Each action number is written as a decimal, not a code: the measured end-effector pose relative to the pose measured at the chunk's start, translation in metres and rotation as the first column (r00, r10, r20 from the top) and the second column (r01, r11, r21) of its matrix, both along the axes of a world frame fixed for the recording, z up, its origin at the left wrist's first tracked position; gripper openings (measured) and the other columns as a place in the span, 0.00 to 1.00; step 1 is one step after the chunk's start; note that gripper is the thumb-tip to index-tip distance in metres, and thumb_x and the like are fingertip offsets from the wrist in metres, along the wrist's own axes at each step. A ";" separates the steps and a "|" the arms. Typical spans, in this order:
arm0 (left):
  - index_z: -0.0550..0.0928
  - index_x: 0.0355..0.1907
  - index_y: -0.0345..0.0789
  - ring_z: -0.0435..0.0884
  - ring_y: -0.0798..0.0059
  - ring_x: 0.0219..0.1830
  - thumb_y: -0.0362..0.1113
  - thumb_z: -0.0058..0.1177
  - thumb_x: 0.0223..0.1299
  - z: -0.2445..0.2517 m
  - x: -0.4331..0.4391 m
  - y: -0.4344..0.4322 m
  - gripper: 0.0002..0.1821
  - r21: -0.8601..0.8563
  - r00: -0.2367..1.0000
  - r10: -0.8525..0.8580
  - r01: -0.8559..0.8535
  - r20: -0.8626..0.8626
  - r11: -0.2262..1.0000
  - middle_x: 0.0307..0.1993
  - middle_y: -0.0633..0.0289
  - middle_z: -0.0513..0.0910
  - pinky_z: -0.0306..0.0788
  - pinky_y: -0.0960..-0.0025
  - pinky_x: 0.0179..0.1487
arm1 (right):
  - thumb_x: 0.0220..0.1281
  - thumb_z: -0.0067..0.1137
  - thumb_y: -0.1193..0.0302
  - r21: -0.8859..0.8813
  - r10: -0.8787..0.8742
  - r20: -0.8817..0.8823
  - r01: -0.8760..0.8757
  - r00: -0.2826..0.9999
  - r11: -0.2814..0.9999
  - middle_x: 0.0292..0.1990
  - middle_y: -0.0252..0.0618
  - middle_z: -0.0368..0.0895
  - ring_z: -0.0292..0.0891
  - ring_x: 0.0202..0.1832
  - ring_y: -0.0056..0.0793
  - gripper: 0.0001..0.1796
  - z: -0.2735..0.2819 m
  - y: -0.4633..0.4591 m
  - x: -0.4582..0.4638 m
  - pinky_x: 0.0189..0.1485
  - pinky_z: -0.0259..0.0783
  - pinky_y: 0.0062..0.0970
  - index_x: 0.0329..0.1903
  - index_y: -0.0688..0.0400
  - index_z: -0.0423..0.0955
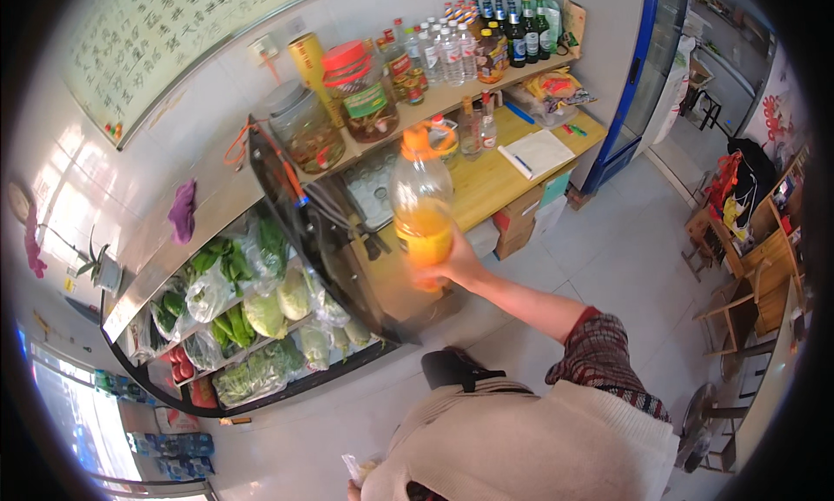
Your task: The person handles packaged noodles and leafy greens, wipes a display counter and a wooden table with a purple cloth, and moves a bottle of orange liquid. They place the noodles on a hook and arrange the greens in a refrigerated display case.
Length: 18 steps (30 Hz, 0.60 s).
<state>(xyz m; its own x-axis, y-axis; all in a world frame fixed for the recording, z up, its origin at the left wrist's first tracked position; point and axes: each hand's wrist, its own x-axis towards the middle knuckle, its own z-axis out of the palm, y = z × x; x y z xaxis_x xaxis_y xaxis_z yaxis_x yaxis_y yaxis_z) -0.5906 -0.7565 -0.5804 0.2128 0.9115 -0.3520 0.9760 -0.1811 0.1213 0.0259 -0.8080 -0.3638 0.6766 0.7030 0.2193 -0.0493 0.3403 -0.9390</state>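
Note:
My right hand (449,263) grips the lower part of a clear plastic bottle (422,224), partly filled with an orange drink. The bottle is upright, with an orange cap and a ring handle, in front of the wooden counter (475,191). At the bottom edge, only a little of my left hand (354,492) shows, with a small clear plastic packet (355,467) held at its fingers; the rest is hidden by my vest. Behind the bottle, small glass bottles (469,133) and a notepad with a pen (541,152) rest on the counter.
A shelf (391,124) holds large jars, water bottles and beer bottles. At left stands an open-fronted display case of bagged vegetables (264,315) with a dark curved edge. A blue-framed glass-door fridge (629,110) is at right, wooden chairs (736,312) far right, and cartons (518,224) under the counter.

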 end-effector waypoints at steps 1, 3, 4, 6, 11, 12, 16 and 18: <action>0.78 0.53 0.40 0.82 0.48 0.53 0.47 0.65 0.56 0.002 0.014 -0.007 0.24 -0.003 1.000 0.003 -0.003 0.001 1.000 0.49 0.50 0.83 0.77 0.50 0.53 | 0.39 0.78 0.80 -0.047 -0.078 0.054 0.080 0.996 0.996 0.59 0.38 0.76 0.74 0.62 0.31 0.54 -0.019 -0.023 0.017 0.67 0.69 0.38 0.71 0.56 0.57; 0.78 0.53 0.40 0.82 0.48 0.53 0.47 0.65 0.55 0.003 0.047 -0.022 0.24 -0.007 1.000 0.000 0.000 -0.009 1.000 0.49 0.50 0.83 0.77 0.50 0.53 | 0.40 0.76 0.82 -0.081 -0.176 0.044 0.179 0.983 0.980 0.58 0.38 0.77 0.76 0.60 0.31 0.51 -0.056 -0.057 0.055 0.64 0.72 0.37 0.70 0.56 0.58; 0.78 0.53 0.40 0.82 0.48 0.52 0.47 0.65 0.55 0.004 0.067 -0.030 0.24 -0.015 1.000 -0.005 0.005 -0.013 1.000 0.49 0.50 0.83 0.77 0.50 0.52 | 0.41 0.76 0.82 -0.071 -0.199 -0.019 0.197 0.980 0.978 0.57 0.38 0.77 0.77 0.59 0.31 0.50 -0.072 -0.068 0.077 0.63 0.73 0.37 0.69 0.56 0.58; 0.78 0.52 0.40 0.82 0.47 0.52 0.47 0.65 0.55 0.005 0.112 -0.042 0.24 -0.030 1.000 -0.009 0.008 -0.020 1.000 0.49 0.50 0.83 0.77 0.50 0.52 | 0.42 0.73 0.84 -0.030 -0.187 -0.120 0.185 0.975 0.982 0.57 0.39 0.76 0.78 0.56 0.32 0.47 -0.098 -0.089 0.132 0.59 0.76 0.38 0.67 0.57 0.58; 0.78 0.52 0.40 0.82 0.47 0.52 0.47 0.65 0.55 0.009 0.263 -0.078 0.24 -0.070 1.000 -0.002 0.000 -0.027 0.998 0.48 0.50 0.83 0.77 0.49 0.52 | 0.42 0.75 0.81 -0.150 -0.351 0.016 0.350 0.936 0.925 0.58 0.40 0.75 0.76 0.59 0.31 0.45 -0.133 -0.128 0.298 0.61 0.74 0.37 0.64 0.57 0.60; 0.78 0.52 0.40 0.82 0.47 0.52 0.47 0.65 0.55 0.010 0.292 -0.083 0.24 -0.075 1.000 0.000 -0.003 -0.032 0.997 0.48 0.50 0.83 0.77 0.49 0.52 | 0.42 0.76 0.79 -0.186 -0.415 0.141 0.435 0.899 0.881 0.58 0.40 0.75 0.75 0.60 0.31 0.45 -0.139 -0.128 0.338 0.62 0.74 0.37 0.64 0.57 0.60; 0.77 0.52 0.39 0.82 0.47 0.52 0.47 0.65 0.55 0.019 0.383 -0.102 0.24 -0.121 0.999 0.011 -0.015 -0.034 0.993 0.48 0.50 0.83 0.77 0.49 0.52 | 0.42 0.79 0.70 -0.197 -0.551 0.230 0.593 0.802 0.781 0.56 0.43 0.79 0.78 0.57 0.38 0.45 -0.162 -0.110 0.471 0.59 0.73 0.35 0.66 0.58 0.65; 0.77 0.52 0.39 0.82 0.46 0.52 0.47 0.66 0.55 0.021 0.417 -0.116 0.24 -0.145 0.999 0.035 -0.040 -0.040 0.989 0.48 0.50 0.83 0.77 0.49 0.51 | 0.42 0.79 0.72 -0.126 -0.566 0.227 0.600 0.792 0.790 0.57 0.43 0.78 0.77 0.59 0.37 0.46 -0.174 -0.092 0.525 0.62 0.72 0.35 0.66 0.59 0.64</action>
